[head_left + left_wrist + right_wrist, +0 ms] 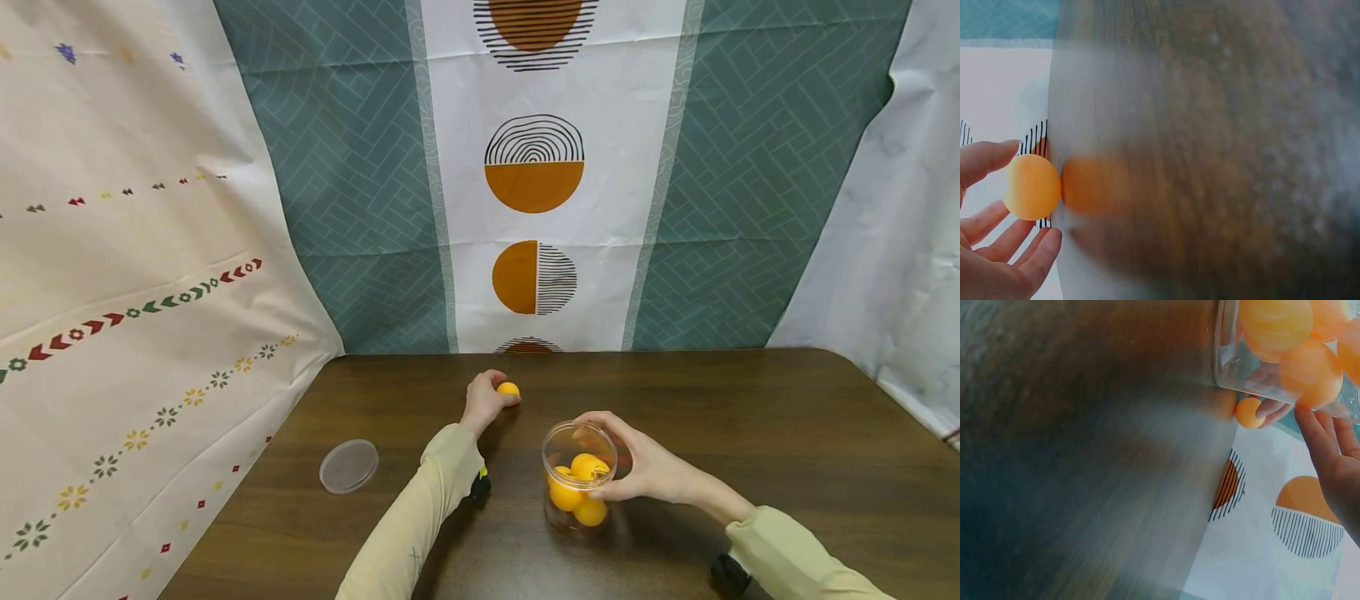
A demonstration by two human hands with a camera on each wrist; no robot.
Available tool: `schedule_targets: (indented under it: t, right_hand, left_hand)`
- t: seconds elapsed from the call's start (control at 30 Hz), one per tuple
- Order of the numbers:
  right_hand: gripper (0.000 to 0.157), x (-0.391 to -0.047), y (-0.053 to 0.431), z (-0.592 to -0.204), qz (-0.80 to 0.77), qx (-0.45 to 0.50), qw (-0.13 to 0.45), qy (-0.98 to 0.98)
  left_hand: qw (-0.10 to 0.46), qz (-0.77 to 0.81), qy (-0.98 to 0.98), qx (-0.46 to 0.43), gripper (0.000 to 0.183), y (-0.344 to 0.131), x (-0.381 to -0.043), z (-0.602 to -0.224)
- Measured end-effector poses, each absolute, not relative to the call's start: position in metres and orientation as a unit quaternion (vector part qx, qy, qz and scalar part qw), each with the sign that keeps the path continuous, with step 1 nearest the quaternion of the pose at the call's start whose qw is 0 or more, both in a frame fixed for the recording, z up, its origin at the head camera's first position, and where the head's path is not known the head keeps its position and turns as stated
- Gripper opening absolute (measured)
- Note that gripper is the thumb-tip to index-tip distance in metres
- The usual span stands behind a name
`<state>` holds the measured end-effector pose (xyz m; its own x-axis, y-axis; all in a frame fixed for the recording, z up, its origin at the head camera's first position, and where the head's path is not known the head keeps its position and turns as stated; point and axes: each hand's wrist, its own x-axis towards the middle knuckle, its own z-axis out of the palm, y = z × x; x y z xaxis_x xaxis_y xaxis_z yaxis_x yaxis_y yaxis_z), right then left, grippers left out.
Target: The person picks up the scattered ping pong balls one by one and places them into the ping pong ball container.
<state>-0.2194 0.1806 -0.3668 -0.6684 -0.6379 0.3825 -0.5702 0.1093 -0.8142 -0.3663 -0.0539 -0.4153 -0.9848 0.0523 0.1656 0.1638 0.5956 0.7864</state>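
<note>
Toward the far side of the table, my left hand (483, 402) has its thumb and fingers around an orange ping-pong ball (508, 390). In the left wrist view, that ball sits right at the tabletop, over its reflection, with the thumb on one side and the fingers on the other. My right hand (637, 462) grips a clear plastic jar (551, 508) near its rim, thumb at the near side and fingers behind. Several orange ping-pong balls (566, 497) lie inside the upright, uncovered jar, also seen close in the right wrist view.
A round translucent lid (348, 467) lies flat on the dark wooden table (750, 417), left of my left forearm. Patterned cloths hang behind the table (360, 208) and along its left side (150, 292). Another pale cloth (915, 250) borders the right.
</note>
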Motion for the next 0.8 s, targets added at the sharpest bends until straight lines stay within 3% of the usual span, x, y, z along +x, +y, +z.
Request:
schedule_targets:
  t: [0.4,0.8]
  right_hand:
    - [0.067,-0.220,0.180,-0.368,-0.530,-0.407,0.033,0.743]
    - [0.073,-0.238,0.189,-0.396,-0.535,-0.399,0.043,0.743]
  left_hand:
    - [0.050,-0.445,-0.892,-0.055,0.036,-0.054,-0.367,-0.418]
    - [0.045,-0.447,-0.892,-0.060,0.032,-0.055,-0.367,-0.417]
